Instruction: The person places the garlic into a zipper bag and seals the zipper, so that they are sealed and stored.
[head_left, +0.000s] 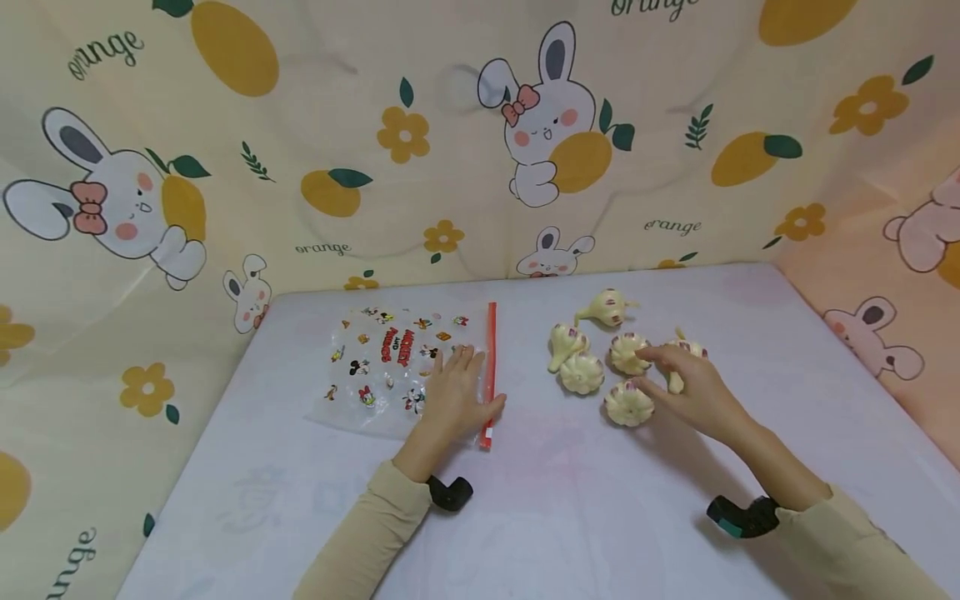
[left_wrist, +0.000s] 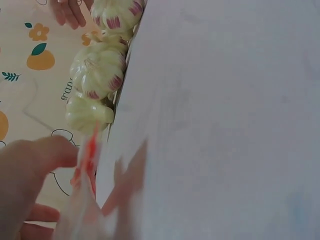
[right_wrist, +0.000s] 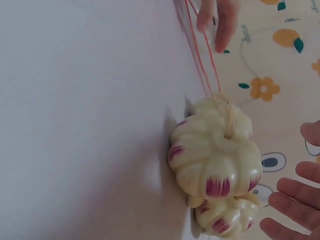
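Note:
A clear printed zip bag (head_left: 390, 367) with a red strip (head_left: 491, 358) along its right edge lies on the left of the table. My left hand (head_left: 453, 392) rests over that edge, fingers extended and thumb out past the strip. In the left wrist view, the thumb (left_wrist: 47, 152) is beside the red edge (left_wrist: 90, 155). On the right, my right hand (head_left: 697, 392) hovers among several garlic bulbs, thumb and forefinger apart around the side of the front bulb (head_left: 628, 404) and a middle bulb (head_left: 628, 353). Its spread fingers (right_wrist: 295, 205) hold nothing in the right wrist view.
More garlic bulbs lie close by: one at the back (head_left: 607, 308), a pair to the left (head_left: 581, 373), and one partly behind my right hand (head_left: 688, 346). The white-covered table (head_left: 555, 517) meets a patterned cloth backdrop (head_left: 465, 183) behind and at both sides.

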